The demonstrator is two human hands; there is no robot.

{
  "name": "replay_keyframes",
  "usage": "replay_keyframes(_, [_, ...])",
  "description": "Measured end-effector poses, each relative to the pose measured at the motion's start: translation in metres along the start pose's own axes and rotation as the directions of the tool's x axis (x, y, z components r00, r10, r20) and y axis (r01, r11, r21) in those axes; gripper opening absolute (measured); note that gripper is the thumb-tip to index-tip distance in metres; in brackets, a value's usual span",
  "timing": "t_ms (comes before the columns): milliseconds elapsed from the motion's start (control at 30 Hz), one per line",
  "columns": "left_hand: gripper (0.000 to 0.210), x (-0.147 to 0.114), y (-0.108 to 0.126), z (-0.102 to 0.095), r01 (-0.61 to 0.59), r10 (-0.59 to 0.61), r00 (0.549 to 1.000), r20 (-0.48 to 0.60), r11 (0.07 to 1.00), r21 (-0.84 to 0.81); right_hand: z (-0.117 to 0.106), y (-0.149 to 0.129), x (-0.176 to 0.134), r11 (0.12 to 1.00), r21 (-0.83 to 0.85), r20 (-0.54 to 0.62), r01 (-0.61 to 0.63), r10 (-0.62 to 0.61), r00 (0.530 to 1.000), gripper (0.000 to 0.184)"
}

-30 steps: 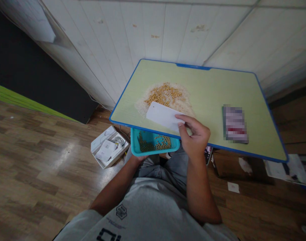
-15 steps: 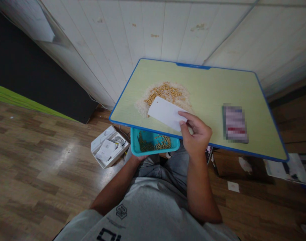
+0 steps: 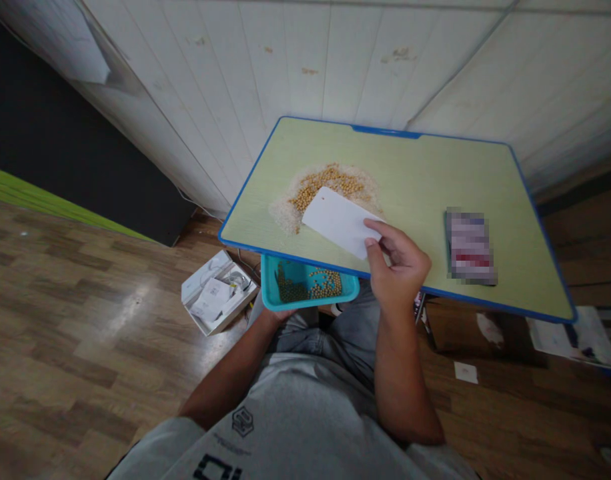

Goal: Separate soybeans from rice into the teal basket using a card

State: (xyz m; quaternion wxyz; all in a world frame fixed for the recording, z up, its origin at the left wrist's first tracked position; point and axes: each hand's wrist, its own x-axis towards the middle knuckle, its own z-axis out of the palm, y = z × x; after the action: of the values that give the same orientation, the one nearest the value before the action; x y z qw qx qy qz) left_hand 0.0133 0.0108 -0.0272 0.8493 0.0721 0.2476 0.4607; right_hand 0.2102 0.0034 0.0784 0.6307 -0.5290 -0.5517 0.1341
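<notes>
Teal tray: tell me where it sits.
The teal tray sits just under the table's near blue edge, left of the right hand, below the grain pile.

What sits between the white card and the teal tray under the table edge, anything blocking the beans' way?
Nothing visible blocks it. The white card in the right hand lies over the near side of the bean and rice pile; from there only bare table runs to the blue edge, with the teal tray just below, held by the mostly hidden left hand.

Grey T-shirt [image 3: 295,427] (dark printed logo), grey trousers [image 3: 335,333], bare forearms.
</notes>
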Motion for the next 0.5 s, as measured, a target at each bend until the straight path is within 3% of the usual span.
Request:
replay_keyframes(100, [0.07,-0.0034,0.0021,-0.0058,0.012,-0.008,0.992,0.123,0.999,-0.036,-0.0002,0.0001,0.0004,1.0,-0.005,-0.004,-0.011,0.011,1.0,0.023])
replay_keyframes(500, [0.074,-0.0086,0.0034,-0.0097,0.028,-0.033,0.994,0.104,0.998,0.051,0.0006,0.0027,0.0009,1.0,-0.024,-0.01,0.006,-0.007,1.0,0.023])
